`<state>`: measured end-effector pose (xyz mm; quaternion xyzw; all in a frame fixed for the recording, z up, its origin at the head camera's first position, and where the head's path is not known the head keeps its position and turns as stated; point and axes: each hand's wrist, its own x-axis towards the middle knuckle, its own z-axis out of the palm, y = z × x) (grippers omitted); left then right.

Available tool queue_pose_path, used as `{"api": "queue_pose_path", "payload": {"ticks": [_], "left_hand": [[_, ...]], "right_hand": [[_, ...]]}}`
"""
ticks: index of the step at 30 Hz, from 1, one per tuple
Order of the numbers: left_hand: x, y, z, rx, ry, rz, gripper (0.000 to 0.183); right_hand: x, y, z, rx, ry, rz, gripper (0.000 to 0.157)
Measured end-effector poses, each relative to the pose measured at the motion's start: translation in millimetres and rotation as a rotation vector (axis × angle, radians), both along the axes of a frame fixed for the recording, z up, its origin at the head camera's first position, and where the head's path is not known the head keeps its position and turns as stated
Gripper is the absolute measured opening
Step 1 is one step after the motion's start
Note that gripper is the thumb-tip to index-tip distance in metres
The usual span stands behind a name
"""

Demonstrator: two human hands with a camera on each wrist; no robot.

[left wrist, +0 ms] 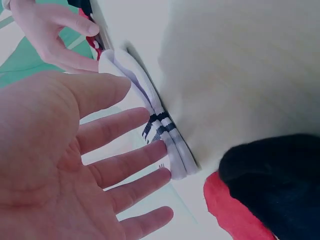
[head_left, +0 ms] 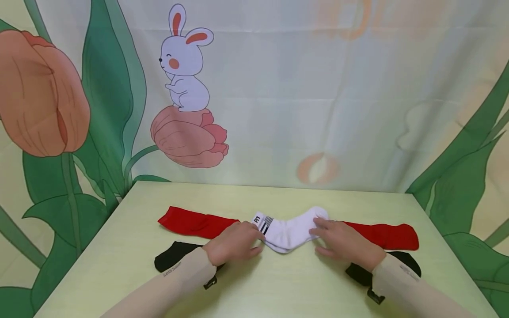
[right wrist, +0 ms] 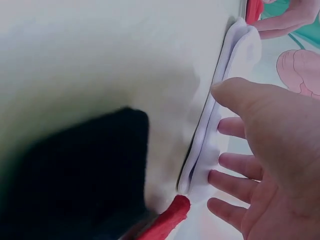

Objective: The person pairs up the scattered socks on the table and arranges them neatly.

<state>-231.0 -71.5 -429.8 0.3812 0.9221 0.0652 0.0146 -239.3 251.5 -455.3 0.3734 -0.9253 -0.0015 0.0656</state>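
Observation:
A pair of white socks [head_left: 290,232], one laid over the other, lies on the table between the hands. Dark stripes and lettering mark the cuff, at the left. My left hand [head_left: 236,240] is at that cuff; in the left wrist view its fingers [left wrist: 130,162] are spread and fairly straight, fingertips right at the striped part. At the toe end is my right hand [head_left: 342,240], its fingertips overlapping the white fabric in the head view. The right wrist view shows its thumb and loosely extended fingers [right wrist: 235,185] along the socks' edge, not curled round them.
A red sock [head_left: 195,222] and a black sock [head_left: 175,255] lie at the left, partly behind my left arm. Another red sock [head_left: 391,236] and black sock [head_left: 407,260] lie at the right, partly covered by my right arm. A printed curtain [head_left: 270,110] hangs behind the table [head_left: 286,287].

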Motion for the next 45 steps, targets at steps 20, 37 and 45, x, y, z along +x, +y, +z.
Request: {"api": "queue_pose_path", "payload": {"ticks": [20, 37, 45], "left_hand": [[-29.4, 14, -1.6, -0.042, -0.062, 0.142, 0.016], [-65.1, 17, -3.5, -0.048, -0.161, 0.239, 0.030], [-81.4, 20, -7.0, -0.041, -0.198, 0.310, 0.035]], "right_hand": [[-34.6, -11, 2.7, 0.016, -0.125, -0.128, 0.047], [-58.5, -14, 3.1, -0.048, -0.192, -0.181, 0.049], [-68.4, -17, -1.7, -0.081, -0.200, -0.240, 0.049]]}}
